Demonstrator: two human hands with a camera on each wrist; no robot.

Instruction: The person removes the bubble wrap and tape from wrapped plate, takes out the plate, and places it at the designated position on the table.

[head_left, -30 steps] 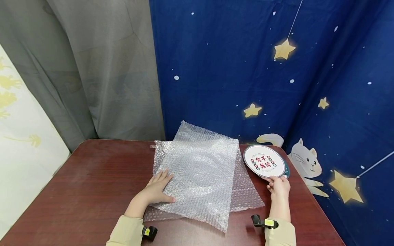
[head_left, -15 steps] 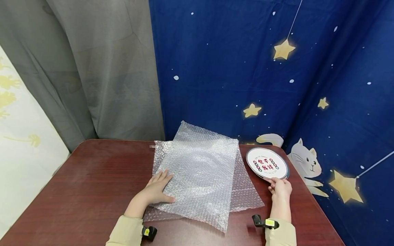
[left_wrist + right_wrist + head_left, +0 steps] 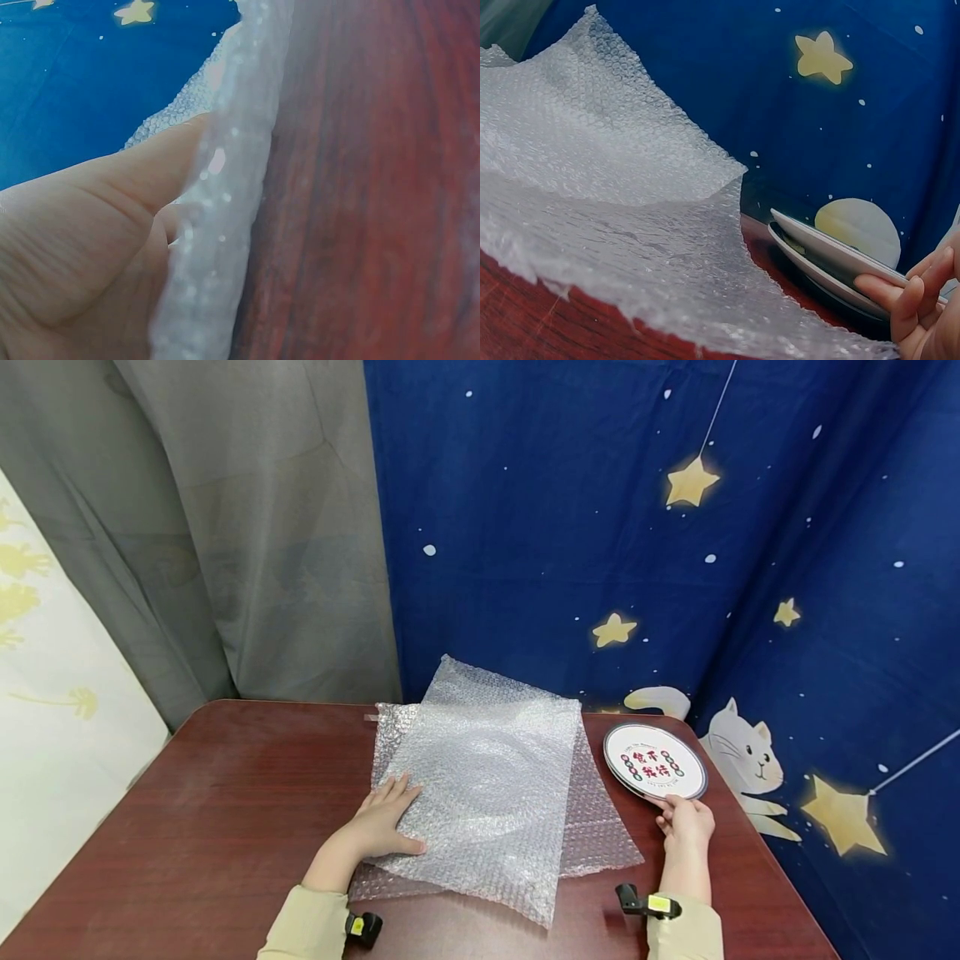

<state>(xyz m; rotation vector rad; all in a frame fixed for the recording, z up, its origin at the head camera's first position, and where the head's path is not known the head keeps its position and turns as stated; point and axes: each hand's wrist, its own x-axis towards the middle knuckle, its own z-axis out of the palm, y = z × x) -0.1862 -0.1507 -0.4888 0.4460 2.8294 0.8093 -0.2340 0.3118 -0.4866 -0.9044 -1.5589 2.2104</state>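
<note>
A round white plate point(image 3: 656, 760) with a dark rim and red and green markings lies at the right of the table in the head view. My right hand point(image 3: 684, 823) pinches its near rim. In the right wrist view this upper plate point(image 3: 847, 251) tilts over a second plate point(image 3: 817, 276), and the fingers of my right hand point(image 3: 922, 304) are at the rim. My left hand point(image 3: 386, 818) rests spread on the left side of a bubble wrap sheet point(image 3: 487, 852). A round outline shows through that sheet. In the left wrist view the wrap edge point(image 3: 225, 202) hides the left fingertips.
More bubble wrap point(image 3: 600, 831) lies under the top sheet, with one corner point(image 3: 468, 677) sticking out at the back. The dark red wooden table point(image 3: 247, 793) ends at a blue star curtain point(image 3: 525, 527) and a grey curtain point(image 3: 300, 568).
My right hand has shifted the upper plate slightly right and towards me, over the lower plate's green edge that showed earlier. The left hand and bubble wrap stay still.
</note>
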